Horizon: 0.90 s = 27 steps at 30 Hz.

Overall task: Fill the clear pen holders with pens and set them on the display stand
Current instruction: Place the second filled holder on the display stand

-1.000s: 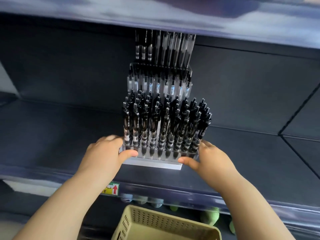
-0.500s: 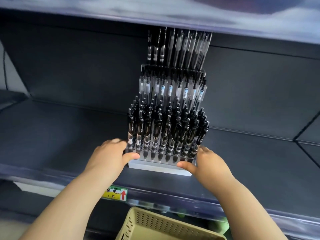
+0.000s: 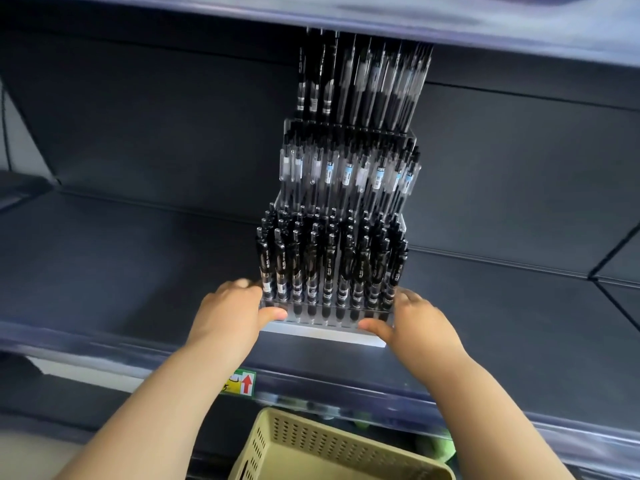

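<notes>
A clear pen holder [image 3: 327, 315] full of black pens [image 3: 329, 261] stands on the lowest step of the white display stand [image 3: 322, 336], on a dark shelf. My left hand [image 3: 230, 315] grips the holder's left end, thumb on its front. At the right end my right hand [image 3: 414, 325] grips it the same way. Behind it, a second clear holder [image 3: 346, 174] of clear-barrelled pens sits one step higher, and a third holder [image 3: 360, 84] of pens rises at the top, partly hidden by the shelf above.
The dark shelf [image 3: 121, 271] stretches left and right of the stand. Its front rail carries a yellow price tag with a red arrow [image 3: 240, 382]. A beige perforated basket [image 3: 332, 448] sits below, near my arms. The upper shelf edge [image 3: 450, 26] overhangs the top pens.
The stand and holders sit more to the right and centre of the view than before. Both hands keep their grip on the front holder's ends; the holder now looks squarer on the stand.
</notes>
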Motion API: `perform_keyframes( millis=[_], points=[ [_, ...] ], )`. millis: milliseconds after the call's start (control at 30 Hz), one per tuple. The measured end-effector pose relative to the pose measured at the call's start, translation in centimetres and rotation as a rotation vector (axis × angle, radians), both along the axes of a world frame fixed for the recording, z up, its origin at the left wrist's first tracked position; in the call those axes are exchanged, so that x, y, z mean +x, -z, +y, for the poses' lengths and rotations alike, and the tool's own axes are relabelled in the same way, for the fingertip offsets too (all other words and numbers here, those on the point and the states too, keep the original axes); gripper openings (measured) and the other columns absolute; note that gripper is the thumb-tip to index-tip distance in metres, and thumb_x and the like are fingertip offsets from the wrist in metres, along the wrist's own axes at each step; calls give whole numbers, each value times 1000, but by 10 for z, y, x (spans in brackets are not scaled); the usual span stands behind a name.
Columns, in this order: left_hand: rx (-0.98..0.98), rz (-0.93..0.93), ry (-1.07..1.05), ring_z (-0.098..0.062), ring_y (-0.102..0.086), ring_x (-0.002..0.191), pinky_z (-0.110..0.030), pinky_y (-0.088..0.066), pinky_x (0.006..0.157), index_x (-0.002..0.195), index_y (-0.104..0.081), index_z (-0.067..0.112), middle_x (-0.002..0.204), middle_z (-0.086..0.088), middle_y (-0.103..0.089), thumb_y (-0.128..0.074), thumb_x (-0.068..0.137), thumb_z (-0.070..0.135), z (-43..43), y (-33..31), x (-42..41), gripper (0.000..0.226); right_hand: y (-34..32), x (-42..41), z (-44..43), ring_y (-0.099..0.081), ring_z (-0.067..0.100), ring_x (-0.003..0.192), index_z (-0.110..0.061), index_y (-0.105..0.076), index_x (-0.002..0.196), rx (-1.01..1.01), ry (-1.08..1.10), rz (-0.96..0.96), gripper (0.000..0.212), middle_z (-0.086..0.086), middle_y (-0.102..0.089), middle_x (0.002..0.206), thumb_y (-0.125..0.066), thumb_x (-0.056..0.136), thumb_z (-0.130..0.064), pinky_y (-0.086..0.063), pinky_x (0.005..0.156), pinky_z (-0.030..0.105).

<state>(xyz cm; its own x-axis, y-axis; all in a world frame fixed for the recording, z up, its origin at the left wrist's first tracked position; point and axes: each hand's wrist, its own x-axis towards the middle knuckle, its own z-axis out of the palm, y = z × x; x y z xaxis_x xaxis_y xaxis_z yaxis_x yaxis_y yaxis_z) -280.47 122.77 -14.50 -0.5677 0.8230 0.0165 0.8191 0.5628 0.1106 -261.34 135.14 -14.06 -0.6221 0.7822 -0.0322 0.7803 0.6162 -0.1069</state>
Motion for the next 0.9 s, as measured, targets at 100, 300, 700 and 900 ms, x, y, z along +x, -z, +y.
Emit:
perform_keyframes(
  millis=[100,300,700,900],
  points=[
    [45,-9,1,-20,-49,106,-30,-40,86,91,-50,14,110,-1,-55,-41,91,57,1,3,0,43,7,-2,3,-50,20,117,-11,-45,128,3,12,56,72,2,-50,130,-41,82,-67,-43,93,30],
    [110,20,-15,-22,-53,104,-29,-40,80,112,-52,10,109,-4,-59,-46,90,54,2,11,2,50,18,-4,-1,-23,22,141,-6,-8,148,10,14,-37,87,7,-5,158,-31,88,-64,-33,106,29],
    [319,-189,-72,-19,-50,83,-28,-39,67,122,-56,21,91,-1,-58,-61,84,49,-1,21,-1,48,33,-1,-6,-39,20,133,-18,-9,150,-111,86,290,87,-6,-9,157,-47,83,-60,-43,99,34],
    [359,-209,-37,-16,-48,82,-26,-39,67,130,-51,26,89,2,-55,-59,85,50,-5,24,-3,52,29,2,-4,-23,14,141,-14,-21,148,-217,97,375,78,-3,-21,155,-57,87,-47,-24,111,25]
  ],
)
